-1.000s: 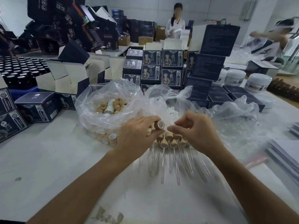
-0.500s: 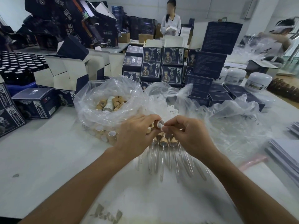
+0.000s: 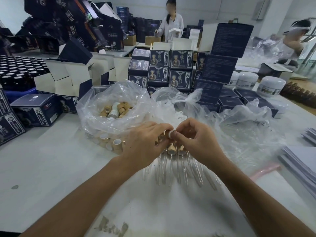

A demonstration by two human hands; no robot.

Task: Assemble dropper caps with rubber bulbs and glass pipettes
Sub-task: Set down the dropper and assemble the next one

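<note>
My left hand (image 3: 145,142) pinches a dropper cap (image 3: 170,134) at its two o'clock. My right hand (image 3: 196,141) pinches something small against the cap's opening; I cannot tell what.

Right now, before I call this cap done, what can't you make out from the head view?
- Whether a bulb sits in the cap: the right hand fingertips cover its opening.
- The left hand grip: its fingers curl out of sight behind the cap.
- Tops of the finished droppers: under both hands.
- White parts in the middle bag: blurred by plastic.
</note>
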